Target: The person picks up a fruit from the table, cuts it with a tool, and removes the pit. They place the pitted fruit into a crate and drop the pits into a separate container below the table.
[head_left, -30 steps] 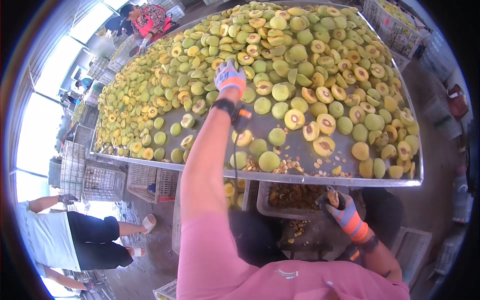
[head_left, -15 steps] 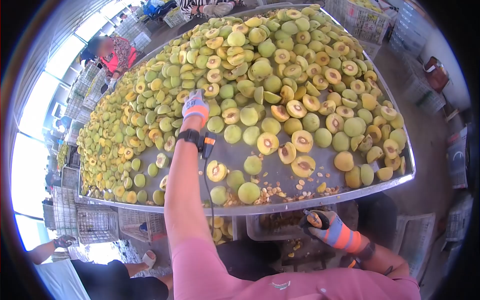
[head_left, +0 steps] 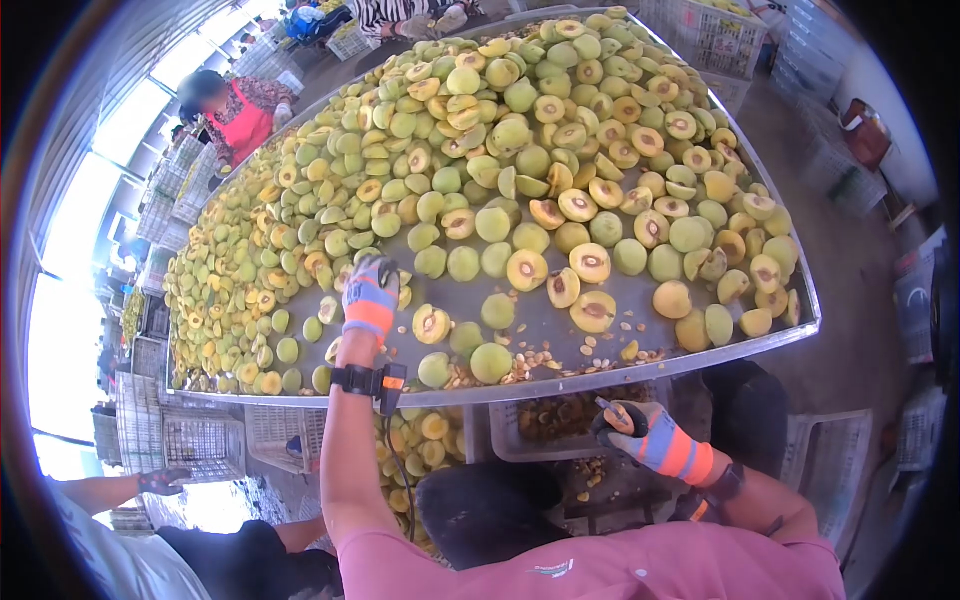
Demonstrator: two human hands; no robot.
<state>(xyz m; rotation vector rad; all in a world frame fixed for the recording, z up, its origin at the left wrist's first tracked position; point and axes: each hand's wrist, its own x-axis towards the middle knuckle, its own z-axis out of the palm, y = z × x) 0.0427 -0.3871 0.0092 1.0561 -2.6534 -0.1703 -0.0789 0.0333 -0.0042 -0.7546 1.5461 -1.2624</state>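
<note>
Smooth, round green-yellow fruit (head_left: 492, 224), many halved, cover the metal table (head_left: 456, 295); the right hand (head_left: 660, 440) grips a tool (head_left: 622, 416); the left hand (head_left: 371, 298) has an unclear grip.

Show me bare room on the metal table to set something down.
Best patch on the metal table: between the left hand, a row of green fruit above, and a cut half below. A smaller gap lies between another half and the yellowish fruit to its right. Crowded: the fruit heap across the far side and left; pale pits litter the near edge's middle.
</note>
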